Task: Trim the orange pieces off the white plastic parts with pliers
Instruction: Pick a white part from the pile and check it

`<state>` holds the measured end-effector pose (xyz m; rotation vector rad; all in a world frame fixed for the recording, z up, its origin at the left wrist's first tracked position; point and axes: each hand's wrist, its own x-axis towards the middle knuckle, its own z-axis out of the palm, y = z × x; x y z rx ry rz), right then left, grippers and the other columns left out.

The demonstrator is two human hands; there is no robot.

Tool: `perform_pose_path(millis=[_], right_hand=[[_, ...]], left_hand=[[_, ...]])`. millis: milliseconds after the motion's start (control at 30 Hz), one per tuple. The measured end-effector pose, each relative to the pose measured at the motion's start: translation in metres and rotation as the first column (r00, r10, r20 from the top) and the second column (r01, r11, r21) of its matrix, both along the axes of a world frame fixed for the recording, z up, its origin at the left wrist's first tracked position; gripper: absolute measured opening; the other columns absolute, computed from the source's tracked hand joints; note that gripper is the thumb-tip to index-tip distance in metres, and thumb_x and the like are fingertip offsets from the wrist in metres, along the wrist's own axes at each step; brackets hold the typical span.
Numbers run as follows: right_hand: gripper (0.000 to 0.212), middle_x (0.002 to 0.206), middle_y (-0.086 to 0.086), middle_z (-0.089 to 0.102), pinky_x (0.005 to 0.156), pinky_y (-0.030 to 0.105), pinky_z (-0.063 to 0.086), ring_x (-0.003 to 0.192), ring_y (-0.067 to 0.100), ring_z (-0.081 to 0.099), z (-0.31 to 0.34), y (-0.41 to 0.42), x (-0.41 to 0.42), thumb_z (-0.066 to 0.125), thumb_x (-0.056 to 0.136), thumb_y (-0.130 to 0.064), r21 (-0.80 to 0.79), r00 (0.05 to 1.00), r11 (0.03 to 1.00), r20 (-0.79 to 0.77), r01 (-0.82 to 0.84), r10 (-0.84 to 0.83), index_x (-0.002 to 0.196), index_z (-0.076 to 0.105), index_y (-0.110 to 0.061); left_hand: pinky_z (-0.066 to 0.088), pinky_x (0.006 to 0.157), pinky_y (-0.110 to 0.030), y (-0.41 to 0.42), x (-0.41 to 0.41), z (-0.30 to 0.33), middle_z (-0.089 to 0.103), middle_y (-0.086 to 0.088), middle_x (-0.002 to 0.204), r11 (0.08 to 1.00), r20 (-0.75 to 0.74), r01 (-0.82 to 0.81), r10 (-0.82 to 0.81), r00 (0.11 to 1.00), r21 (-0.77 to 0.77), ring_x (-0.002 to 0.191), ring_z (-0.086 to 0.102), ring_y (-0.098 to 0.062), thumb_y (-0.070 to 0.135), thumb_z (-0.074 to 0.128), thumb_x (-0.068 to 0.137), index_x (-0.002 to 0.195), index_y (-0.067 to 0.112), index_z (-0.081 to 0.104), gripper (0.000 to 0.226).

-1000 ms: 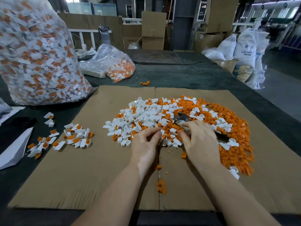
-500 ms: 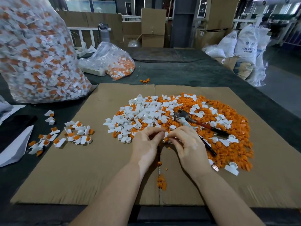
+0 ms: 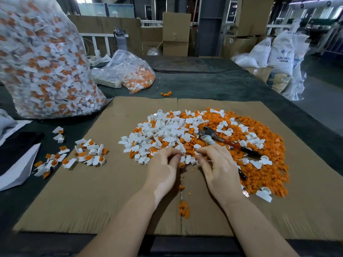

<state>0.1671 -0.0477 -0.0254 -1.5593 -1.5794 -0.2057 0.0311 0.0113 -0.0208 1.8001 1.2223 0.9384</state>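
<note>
A heap of white plastic parts (image 3: 167, 130) mixed with cut-off orange pieces (image 3: 263, 169) lies on the cardboard sheet (image 3: 92, 191). The pliers (image 3: 213, 137), with red and black handles, lie loose on the heap, beyond my right hand. My left hand (image 3: 165, 167) and my right hand (image 3: 217, 166) are at the heap's near edge with curled fingers. Each pinches a small white part (image 3: 189, 159) there. The fingertips hide most of what they hold.
A group of untrimmed white-and-orange parts (image 3: 89, 154) sits at the cardboard's left edge. A large clear bag of parts (image 3: 42, 62) stands at far left, and a smaller bag (image 3: 133, 71) lies behind. A few orange scraps (image 3: 184, 210) lie in the cardboard's crease near me.
My right hand let go of the pliers, which now lie on the heap. Both hands came together on a small part, then drew slightly apart.
</note>
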Motion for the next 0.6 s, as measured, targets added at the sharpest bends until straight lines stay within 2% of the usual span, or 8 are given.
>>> perform_pose_path(millis=[133,267,367,433,500,533,600], right_hand=[[0.005,0.083,0.006,0.066,0.077,0.033,0.049,0.084,0.023,0.06,-0.002,0.002,0.001,0.066,0.082,-0.003,0.04,0.998,0.997,-0.012,0.066,-0.065,0.087,0.069,-0.003],[0.007,0.079,0.006,0.065,0.073,0.041,0.051,0.08,0.025,0.06,-0.003,0.003,0.001,0.068,0.08,0.003,0.033,0.994,0.994,0.005,0.107,-0.107,0.083,0.068,-0.003],[0.01,0.077,0.007,0.064,0.071,0.043,0.051,0.078,0.027,0.061,-0.004,0.002,0.0,0.069,0.077,0.006,0.029,0.99,0.991,0.031,0.134,-0.135,0.081,0.068,-0.003],[0.014,0.078,0.007,0.065,0.071,0.042,0.05,0.079,0.028,0.062,-0.004,0.002,0.0,0.07,0.075,0.008,0.013,0.988,0.989,0.046,0.15,-0.15,0.081,0.068,-0.004],[0.016,0.078,0.006,0.065,0.07,0.04,0.048,0.08,0.028,0.062,-0.005,0.001,0.0,0.072,0.072,0.008,-0.007,0.983,0.986,0.075,0.169,-0.168,0.079,0.069,-0.006],[0.015,0.079,0.005,0.065,0.069,0.038,0.046,0.08,0.027,0.062,-0.005,0.001,-0.001,0.073,0.071,0.006,-0.016,0.98,0.984,0.095,0.178,-0.175,0.079,0.069,-0.007],[0.013,0.079,0.004,0.066,0.069,0.038,0.045,0.08,0.026,0.062,-0.005,0.001,-0.002,0.073,0.071,0.002,-0.028,0.972,0.98,0.136,0.195,-0.19,0.078,0.07,-0.008]], left_hand=[[0.029,0.06,-0.006,0.009,-0.036,0.003,0.056,0.018,0.081,0.998,-0.216,-0.053,0.058,0.975,0.029,0.077,0.049,0.0,0.017,0.051,0.095,0.081,0.031,0.059,0.021],[0.032,0.057,-0.017,0.021,-0.072,0.009,0.059,0.012,0.08,0.989,-0.404,-0.131,0.149,0.903,0.072,0.073,0.051,-0.003,0.015,0.052,0.093,0.077,0.03,0.06,0.024],[0.035,0.055,-0.02,0.028,-0.086,0.014,0.061,0.009,0.081,0.985,-0.509,-0.165,0.169,0.844,0.054,0.072,0.055,-0.005,0.014,0.05,0.092,0.073,0.032,0.059,0.028],[0.037,0.06,-0.024,0.029,-0.087,0.016,0.058,0.007,0.086,0.978,-0.532,-0.183,0.206,0.821,0.097,0.079,0.058,-0.012,0.013,0.052,0.091,0.073,0.029,0.06,0.026],[0.036,0.073,-0.026,0.025,-0.082,0.018,0.051,0.006,0.086,0.951,-0.496,-0.205,0.298,0.816,0.233,0.09,0.055,-0.019,0.013,0.057,0.088,0.078,0.026,0.064,0.018],[0.034,0.077,-0.026,0.023,-0.077,0.019,0.05,0.006,0.086,0.937,-0.459,-0.2,0.318,0.83,0.287,0.093,0.052,-0.02,0.014,0.059,0.088,0.083,0.023,0.067,0.013],[0.031,0.076,-0.024,0.018,-0.063,0.018,0.051,0.007,0.085,0.938,-0.401,-0.148,0.273,0.875,0.315,0.093,0.049,-0.017,0.016,0.062,0.087,0.087,0.02,0.07,0.009]])
